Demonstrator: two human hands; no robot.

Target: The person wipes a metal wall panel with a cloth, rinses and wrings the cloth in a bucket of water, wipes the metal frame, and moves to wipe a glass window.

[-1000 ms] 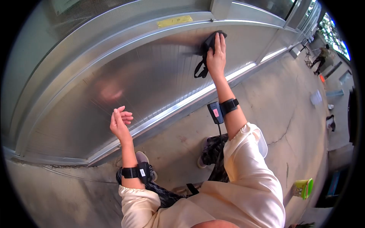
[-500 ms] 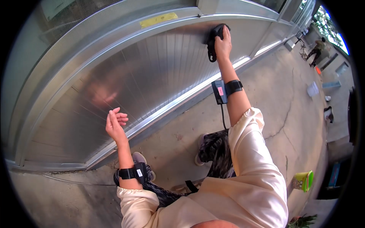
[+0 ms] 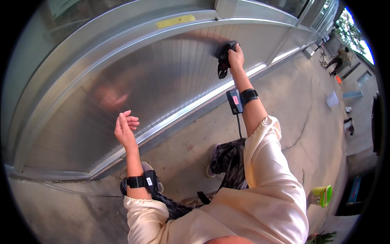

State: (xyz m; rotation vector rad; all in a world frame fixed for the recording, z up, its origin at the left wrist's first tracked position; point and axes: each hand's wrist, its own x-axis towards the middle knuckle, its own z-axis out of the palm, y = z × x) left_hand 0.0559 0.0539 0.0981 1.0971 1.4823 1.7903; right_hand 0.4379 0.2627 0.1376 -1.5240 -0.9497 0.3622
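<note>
My right hand (image 3: 237, 59) presses a bunched black cloth (image 3: 223, 61) against the upper right part of a shiny metal panel (image 3: 162, 89). The cloth hangs down below the palm and its dark reflection shows beside it. Lower and to the left, my left hand (image 3: 126, 127) is in front of the same panel with fingers loosely bent and apart, nothing in them. Its blurred reflection lies just above the fingertips. Whether these fingertips touch the panel I cannot tell.
A metal frame with yellow tape (image 3: 176, 21) borders the panel. Concrete floor (image 3: 280, 122) runs to the right, with a green-yellow bucket (image 3: 321, 196) and a white bucket (image 3: 332, 99). Another person (image 3: 339, 60) is far off at the upper right. A cable hangs from my right forearm device (image 3: 235, 101).
My right hand and the black cloth have slid down the panel and slightly left. My left hand stays nearly where it was, and the view has shifted a little.
</note>
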